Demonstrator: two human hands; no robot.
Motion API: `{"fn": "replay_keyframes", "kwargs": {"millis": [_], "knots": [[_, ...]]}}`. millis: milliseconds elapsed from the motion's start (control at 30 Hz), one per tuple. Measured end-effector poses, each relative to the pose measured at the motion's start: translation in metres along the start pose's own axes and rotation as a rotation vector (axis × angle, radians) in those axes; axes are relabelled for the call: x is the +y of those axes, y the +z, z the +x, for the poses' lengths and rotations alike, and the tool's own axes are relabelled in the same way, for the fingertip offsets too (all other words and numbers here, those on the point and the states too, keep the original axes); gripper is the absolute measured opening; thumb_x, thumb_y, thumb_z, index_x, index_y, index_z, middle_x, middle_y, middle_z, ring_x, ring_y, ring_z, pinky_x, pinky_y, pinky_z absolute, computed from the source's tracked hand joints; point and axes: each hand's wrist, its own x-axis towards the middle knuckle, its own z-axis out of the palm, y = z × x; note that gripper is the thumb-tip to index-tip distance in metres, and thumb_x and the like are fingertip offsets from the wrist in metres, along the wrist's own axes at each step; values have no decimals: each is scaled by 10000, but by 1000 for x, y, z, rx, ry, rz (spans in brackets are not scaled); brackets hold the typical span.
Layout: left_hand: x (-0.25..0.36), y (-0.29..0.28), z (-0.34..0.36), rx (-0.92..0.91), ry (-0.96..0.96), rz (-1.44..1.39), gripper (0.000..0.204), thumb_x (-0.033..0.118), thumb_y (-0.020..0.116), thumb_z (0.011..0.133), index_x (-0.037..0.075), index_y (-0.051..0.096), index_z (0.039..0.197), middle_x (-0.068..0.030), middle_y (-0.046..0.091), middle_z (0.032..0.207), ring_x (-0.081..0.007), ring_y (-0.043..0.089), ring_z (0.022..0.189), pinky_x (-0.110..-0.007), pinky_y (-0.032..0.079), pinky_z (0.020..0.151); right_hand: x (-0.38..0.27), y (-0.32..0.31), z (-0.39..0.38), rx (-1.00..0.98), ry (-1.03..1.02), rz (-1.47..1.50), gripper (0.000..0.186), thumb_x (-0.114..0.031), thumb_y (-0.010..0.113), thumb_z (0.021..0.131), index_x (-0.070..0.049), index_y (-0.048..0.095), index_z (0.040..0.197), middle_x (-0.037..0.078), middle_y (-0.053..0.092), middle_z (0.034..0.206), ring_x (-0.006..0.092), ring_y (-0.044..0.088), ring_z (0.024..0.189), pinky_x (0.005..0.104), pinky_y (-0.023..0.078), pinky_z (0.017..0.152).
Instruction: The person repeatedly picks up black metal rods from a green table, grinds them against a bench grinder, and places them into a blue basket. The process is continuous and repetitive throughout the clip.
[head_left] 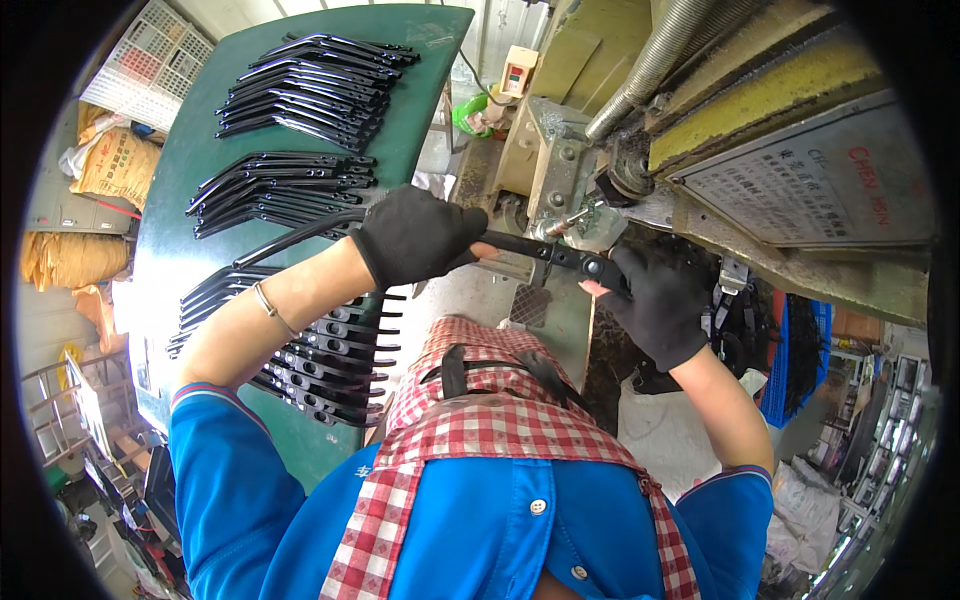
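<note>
Both my hands wear black gloves with bare fingertips. My left hand (418,236) is closed around a black bent metal bar (520,243), whose bent end sticks out to the left over the table. My right hand (662,305) grips the other end, thumb and fingers on a flat piece with a round rivet or bolt head. This end is just below the metal pin and greasy tooling (568,222) of a machine. Rows of similar black bent bars (310,85) lie on the green table (425,45), and below them are black flat pieces with holes (335,345).
The machine's yellow-green body (770,110) with a coiled spring (650,70) fills the upper right. A switch box (517,72) is mounted behind. A blue crate (800,365) holds black parts at right. Yellow sacks (115,165) and a white crate (155,65) stand at left.
</note>
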Motion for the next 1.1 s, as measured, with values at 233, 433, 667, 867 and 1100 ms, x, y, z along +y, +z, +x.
{"fn": "replay_keyframes", "kwargs": {"millis": [233,433,667,867,1100], "knots": [[-13,-4,39,58,-2,8,380,513,550,900,142,626,881,-128,617,612,-358,625,565,-468,474,526,30,8,14,30,108,281,425,-406,736,800,-102,660,1089,131,667,963,339,634,869,430,486,766],[-20,-5,55,75,72,-45,359,456,552,919,103,576,864,-142,576,593,-379,592,571,-484,440,530,45,25,14,114,89,322,486,-413,745,799,-63,641,1120,149,652,1042,357,611,973,451,468,855],[-27,-17,66,-84,108,-51,413,493,475,952,109,626,943,-158,642,720,-383,647,716,-494,491,670,39,14,21,40,115,244,496,-413,710,829,-54,622,1160,173,649,1067,373,607,1004,450,462,894],[-36,6,70,-29,152,0,405,488,490,948,102,612,940,-163,608,654,-392,619,644,-489,471,597,53,33,28,-231,164,166,535,-598,587,842,-90,657,995,182,664,863,341,662,850,418,493,725],[-39,9,79,-49,138,46,336,446,556,905,120,635,916,-134,680,793,-353,669,761,-472,505,667,48,81,3,99,178,-40,537,-467,691,831,-121,580,1225,174,669,857,368,649,791,435,506,709]]}}
